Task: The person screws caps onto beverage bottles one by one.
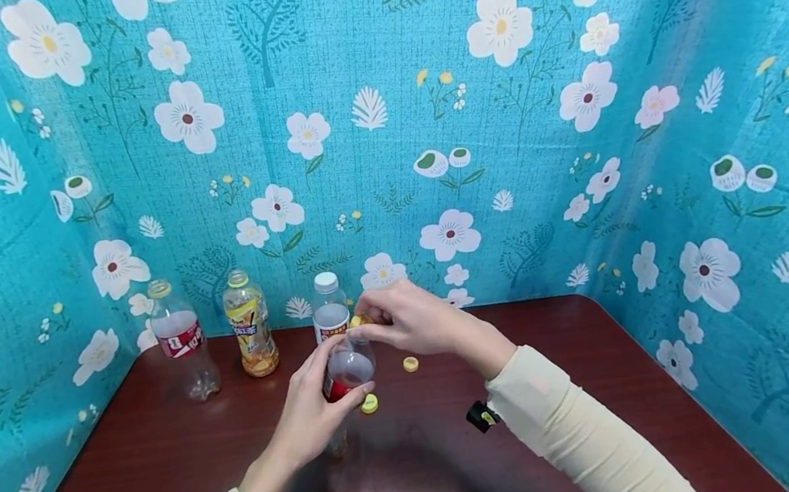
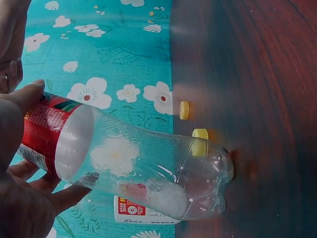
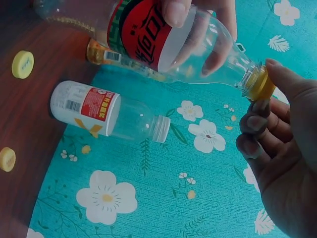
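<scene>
A clear plastic bottle [image 1: 352, 363] with a red label stands upright, its base at or just above the table. My left hand [image 1: 300, 415] grips it around the label [image 2: 42, 131]. At its mouth, my right hand [image 1: 416, 320] pinches a yellow cap [image 3: 261, 84] between thumb and fingers. The cap sits over the neck, but how tightly it is screwed I cannot tell. Close behind stands a white-capped bottle [image 1: 330, 310] with a white and red label. Two loose yellow caps lie on the table: one cap [image 1: 369, 403] beside the held bottle, another cap [image 1: 410, 364] farther right.
On the left of the dark red-brown table [image 1: 539, 411] stand a clear bottle [image 1: 184, 343] with a red label and a yellow-labelled bottle [image 1: 250, 325], both with yellowish tops. A blue flowered cloth [image 1: 388, 196] walls in the back and both sides.
</scene>
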`<action>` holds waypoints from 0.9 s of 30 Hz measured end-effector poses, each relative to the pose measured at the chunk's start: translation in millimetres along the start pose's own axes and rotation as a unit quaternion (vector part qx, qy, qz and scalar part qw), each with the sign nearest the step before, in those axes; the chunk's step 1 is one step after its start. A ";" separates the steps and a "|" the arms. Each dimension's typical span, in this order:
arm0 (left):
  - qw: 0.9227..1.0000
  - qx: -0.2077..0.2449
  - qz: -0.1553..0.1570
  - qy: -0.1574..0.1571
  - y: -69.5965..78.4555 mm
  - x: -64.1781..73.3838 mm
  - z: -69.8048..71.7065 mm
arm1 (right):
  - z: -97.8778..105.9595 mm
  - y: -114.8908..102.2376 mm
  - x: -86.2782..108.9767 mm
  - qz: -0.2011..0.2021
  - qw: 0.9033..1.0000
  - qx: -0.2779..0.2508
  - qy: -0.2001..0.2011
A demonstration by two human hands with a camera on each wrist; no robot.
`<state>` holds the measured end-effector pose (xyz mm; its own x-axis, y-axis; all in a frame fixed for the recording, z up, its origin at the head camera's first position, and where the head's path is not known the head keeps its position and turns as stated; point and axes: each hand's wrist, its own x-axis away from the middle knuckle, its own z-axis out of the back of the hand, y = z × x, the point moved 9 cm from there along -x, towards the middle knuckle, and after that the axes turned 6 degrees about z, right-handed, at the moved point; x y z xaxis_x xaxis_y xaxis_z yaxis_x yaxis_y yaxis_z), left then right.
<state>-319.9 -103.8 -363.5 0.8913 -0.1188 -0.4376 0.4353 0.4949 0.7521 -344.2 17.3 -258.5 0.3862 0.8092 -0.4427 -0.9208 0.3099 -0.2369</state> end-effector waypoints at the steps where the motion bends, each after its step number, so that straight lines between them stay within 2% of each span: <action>1: 1.000 0.000 0.001 0.000 -0.1 -0.1 0.1 | 0.3 -0.1 -0.1 -0.001 1.000 0.005 0.003; 4: 1.000 0.001 0.002 -0.002 -0.8 -0.1 0.3 | 0.7 -0.5 -0.1 0.005 1.000 0.004 0.008; 9: 1.000 0.007 0.001 -0.019 -3.0 -0.1 0.2 | -1.0 -1.0 0.9 0.030 0.999 -0.033 -0.005; 18: 0.999 0.007 -0.026 -0.035 -2.9 -1.0 2.0 | -4.7 -2.7 1.3 0.054 0.997 -0.044 -0.035; 27: 0.999 0.012 -0.022 -0.026 -4.8 1.9 1.2 | -5.0 -3.6 1.0 0.050 0.998 -0.034 -0.014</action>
<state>-320.2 -107.5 -367.3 0.8762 -0.1843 -0.4453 0.4766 0.4681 0.7441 -340.3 14.5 -262.4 0.2891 0.8489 -0.4425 -0.9488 0.1927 -0.2502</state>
